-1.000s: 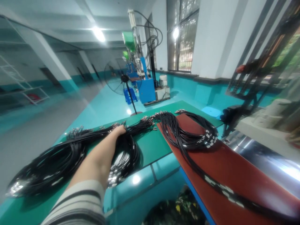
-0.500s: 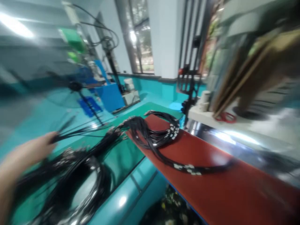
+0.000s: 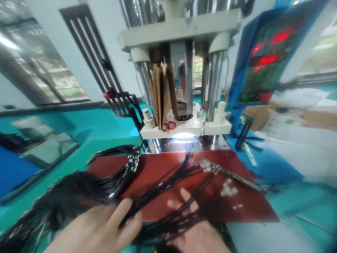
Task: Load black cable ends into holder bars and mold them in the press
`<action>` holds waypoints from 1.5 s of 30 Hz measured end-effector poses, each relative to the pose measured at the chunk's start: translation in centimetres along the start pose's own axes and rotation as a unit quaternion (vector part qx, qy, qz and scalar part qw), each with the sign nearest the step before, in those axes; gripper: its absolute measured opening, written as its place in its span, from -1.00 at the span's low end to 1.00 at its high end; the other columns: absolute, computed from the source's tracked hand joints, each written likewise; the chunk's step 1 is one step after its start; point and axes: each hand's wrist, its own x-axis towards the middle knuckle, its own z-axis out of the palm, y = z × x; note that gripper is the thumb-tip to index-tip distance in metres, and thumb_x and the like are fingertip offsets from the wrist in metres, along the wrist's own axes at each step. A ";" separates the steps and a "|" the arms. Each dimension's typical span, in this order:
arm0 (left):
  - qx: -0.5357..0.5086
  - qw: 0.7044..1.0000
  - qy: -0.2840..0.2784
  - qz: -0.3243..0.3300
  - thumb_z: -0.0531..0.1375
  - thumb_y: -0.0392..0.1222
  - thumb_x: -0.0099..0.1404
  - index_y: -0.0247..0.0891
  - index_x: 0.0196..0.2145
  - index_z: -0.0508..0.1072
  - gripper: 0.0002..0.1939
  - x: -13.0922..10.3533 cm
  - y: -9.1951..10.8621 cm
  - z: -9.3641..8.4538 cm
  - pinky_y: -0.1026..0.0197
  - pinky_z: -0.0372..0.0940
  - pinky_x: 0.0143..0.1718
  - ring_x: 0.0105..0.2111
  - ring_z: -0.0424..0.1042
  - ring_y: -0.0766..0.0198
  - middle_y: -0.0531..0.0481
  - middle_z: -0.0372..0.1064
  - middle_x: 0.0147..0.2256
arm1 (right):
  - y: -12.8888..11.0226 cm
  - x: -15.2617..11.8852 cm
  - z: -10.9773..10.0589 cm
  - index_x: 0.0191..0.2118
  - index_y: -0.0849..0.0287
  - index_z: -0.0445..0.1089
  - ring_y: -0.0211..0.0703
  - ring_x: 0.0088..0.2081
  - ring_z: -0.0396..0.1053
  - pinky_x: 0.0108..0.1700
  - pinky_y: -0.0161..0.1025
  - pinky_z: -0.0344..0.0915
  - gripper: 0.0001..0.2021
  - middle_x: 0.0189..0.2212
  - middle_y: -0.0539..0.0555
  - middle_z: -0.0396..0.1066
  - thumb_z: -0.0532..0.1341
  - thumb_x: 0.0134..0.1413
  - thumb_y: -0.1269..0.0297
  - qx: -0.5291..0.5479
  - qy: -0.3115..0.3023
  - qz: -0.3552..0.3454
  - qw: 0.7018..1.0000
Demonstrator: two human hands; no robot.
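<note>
My left hand (image 3: 101,226), at the lower middle, is closed with thumb and fingers around a bundle of thin black cables (image 3: 160,189). The bundle runs up and right over a red-brown board (image 3: 155,207), its far ends fanned out. My right hand (image 3: 198,233) is palm up at the bottom, fingers spread, with black cables lying across it; motion blurs the contact. Small white connectors (image 3: 229,188) lie on the board's right side, near a thin metal strip (image 3: 234,174). A coiled cable bundle with white tags (image 3: 133,160) rests at the left.
Behind the board stands a press (image 3: 184,128) with metal columns, holding red-handled scissors (image 3: 169,125) and brown sheets (image 3: 160,95). A blue control cabinet (image 3: 239,66) with red displays is at the right. More black cables (image 3: 71,191) pile up on the green table (image 3: 105,142) at left.
The view has swung right to face the press. My left hand, earlier stretched out at the far left holding cables, is now before the board. My right hand has come into view.
</note>
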 end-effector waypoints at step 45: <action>-0.840 0.502 -0.206 0.018 0.17 -0.33 -0.04 -0.32 -0.46 0.29 -0.87 22.8 13.8 5.5 0.42 0.08 -0.68 -0.69 0.17 0.49 0.10 0.24 -0.61 | -13.1 1.7 -11.1 0.00 0.20 0.28 -0.09 0.02 0.26 0.07 -0.09 0.18 -0.63 -0.03 0.15 0.34 -0.06 0.15 0.21 -0.573 0.206 -0.111 0.785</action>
